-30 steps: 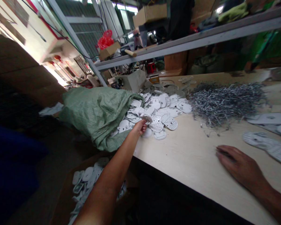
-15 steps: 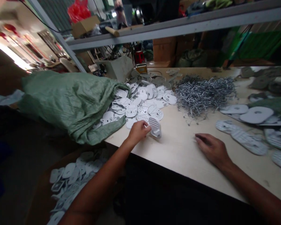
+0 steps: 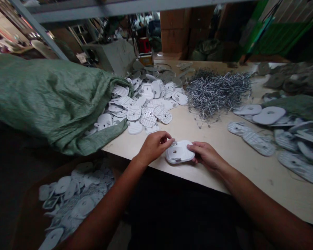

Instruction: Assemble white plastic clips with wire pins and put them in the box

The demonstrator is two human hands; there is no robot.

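A white plastic plate [image 3: 181, 152] with rounded ends, a small centre hole and raised clips lies tilted between my hands, just above the table's front edge. My right hand [image 3: 206, 154] is closed on its right end, thumb on top and fingers underneath. My left hand [image 3: 156, 146] is closed too, thumb and fingertips pinched at the plate's upper left edge beside a clip. Beyond them, many similar white plates [image 3: 148, 117] spill from a green woven sack [image 3: 75, 100]. A tangled heap of thin metal wire hooks [image 3: 216, 92] lies to the right of that pile.
On the table's [image 3: 240, 177] right side lie more white plates [image 3: 268, 114], some joined in pairs. Below the left edge, a box holds a heap of white plates [image 3: 78, 194]. A metal shelf beam [image 3: 120, 10] crosses above, with brown cartons [image 3: 173, 33] behind.
My right hand has moved left from the bare tabletop and taken hold of the plate. The plate has turned from upright to nearly flat. My view has tipped downward.
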